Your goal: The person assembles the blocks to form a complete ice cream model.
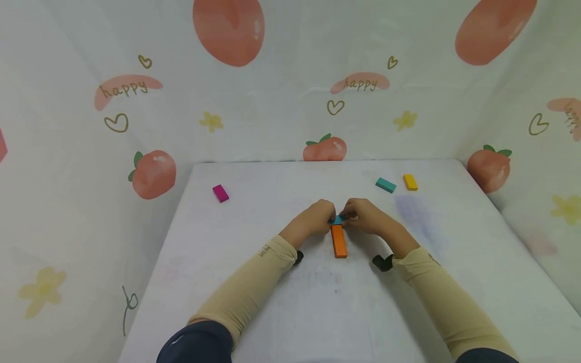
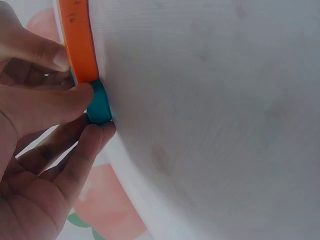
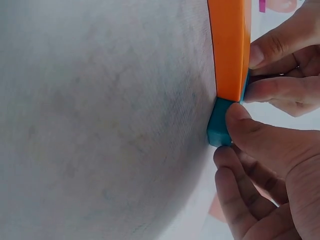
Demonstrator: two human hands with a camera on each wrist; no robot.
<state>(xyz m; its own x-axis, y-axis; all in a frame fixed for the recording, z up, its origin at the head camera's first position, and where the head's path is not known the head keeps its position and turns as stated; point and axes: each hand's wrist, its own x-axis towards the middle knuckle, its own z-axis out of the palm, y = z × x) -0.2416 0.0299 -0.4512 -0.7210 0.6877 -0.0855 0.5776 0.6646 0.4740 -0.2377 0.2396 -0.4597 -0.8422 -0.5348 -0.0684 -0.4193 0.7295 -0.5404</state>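
Just right of center in the head view, a teal block [image 1: 338,220] lies crosswise at the far end of an orange block [image 1: 339,241], its long axis running left to right between two hands; the orange block points down the frame toward the person, its top edge touching the teal piece to form a T on the white table [image 1: 345,312]. A left hand [image 1: 313,220] pinches the teal block's left end, and a right hand [image 1: 368,218] pinches its right end; both grips are narrow, thumb on the near side and fingers on the far side, as the wrist views show; neither hand is clearly nearer. What any further adjustment hinges on, it seems, is that squared joint where the two blocks meet; well apart from it, a magenta block [image 1: 220,193] sits at upper left, with green [image 1: 386,185] and yellow [image 1: 410,182] blocks at upper right.
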